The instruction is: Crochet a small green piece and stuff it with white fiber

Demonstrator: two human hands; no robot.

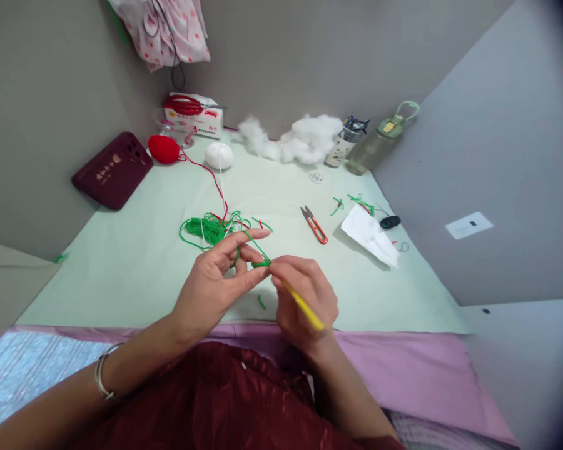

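My left hand (216,278) pinches a small piece of green crochet work (261,264) between thumb and fingers. A strand of green yarn (256,242) runs over its raised index finger. In my right hand (307,294) is a crochet hook with a yellow handle (304,306); its tip is hidden at the green piece, where both hands meet. Behind my left hand lies a loose tangle of green yarn (209,229). A short green yarn scrap (261,302) rests on the table below my hands.
Orange thread snips (315,226) and a white paper (370,236) lie to the right. Farther back are a red yarn ball (164,149), a white ball (219,155), white stuffing (304,139), a pen cup (340,150) and a bottle (375,147). A dark red phone (115,170) leans left.
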